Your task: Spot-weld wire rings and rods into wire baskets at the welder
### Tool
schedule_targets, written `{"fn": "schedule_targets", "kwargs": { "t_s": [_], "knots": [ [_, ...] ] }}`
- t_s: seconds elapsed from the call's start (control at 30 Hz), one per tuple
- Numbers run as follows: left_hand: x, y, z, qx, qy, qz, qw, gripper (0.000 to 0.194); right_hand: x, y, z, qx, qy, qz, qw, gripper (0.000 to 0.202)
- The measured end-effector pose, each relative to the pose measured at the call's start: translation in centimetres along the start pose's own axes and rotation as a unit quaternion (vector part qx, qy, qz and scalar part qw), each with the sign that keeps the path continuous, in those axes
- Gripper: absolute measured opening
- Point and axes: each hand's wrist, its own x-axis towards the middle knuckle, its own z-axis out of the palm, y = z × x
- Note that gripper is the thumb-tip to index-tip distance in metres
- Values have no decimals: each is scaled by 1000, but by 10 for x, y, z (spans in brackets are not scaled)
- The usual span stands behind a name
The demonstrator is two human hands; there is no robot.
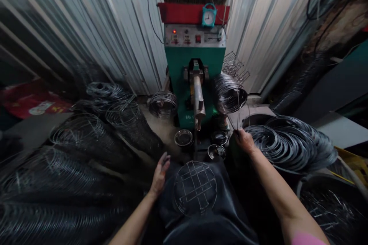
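Note:
A round wire rack (196, 187) with a crossed grid lies on the dark apron over my lap. Beside its left edge is my left hand (161, 172), fingers stretched forward and holding nothing. My right hand (244, 140) is closed around the lower end of a thin wire piece (238, 113), whose rods rise in front of a bundle of wire rings (228, 93). Its full shape is unclear against those rings. Ahead of me stands a green welding machine (179, 84) with a thick metal arm (198, 97) pointing towards me.
Long bundles of wire rings (71, 176) fill the left side. More wire rings (287, 143) are heaped in a tub at right, near a bin of wire scraps (330, 210). Small metal bowls (183, 138) sit below the machine. A blue clock (209, 16) hangs on its top.

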Motion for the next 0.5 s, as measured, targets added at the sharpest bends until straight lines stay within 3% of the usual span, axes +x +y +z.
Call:
{"fn": "schedule_targets", "kwargs": {
  "t_s": [0.07, 0.13, 0.23, 0.3, 0.4, 0.5],
  "knots": [
    [35, 20, -3, 107, 10, 34, 994, 63, -13, -3, 9, 20, 2, 28, 999, 11],
    [71, 41, 0, 247, 12, 102, 964, 60, -24, -11, 11, 42, 67, 76, 994, 18],
    [124, 71, 14, 443, 25, 188, 876, 56, -37, -24, 1, 60, 189, 168, 965, 33],
    [156, 84, 26, 529, 39, 198, 824, 57, -44, -30, -12, 68, 216, 213, 951, 40],
    [188, 85, 42, 593, 47, 168, 786, 57, -55, -35, -33, 71, 174, 253, 949, 47],
    [200, 70, 48, 603, 50, 149, 782, 49, -72, -33, -51, 54, 96, 272, 956, 53]
  ]
}}
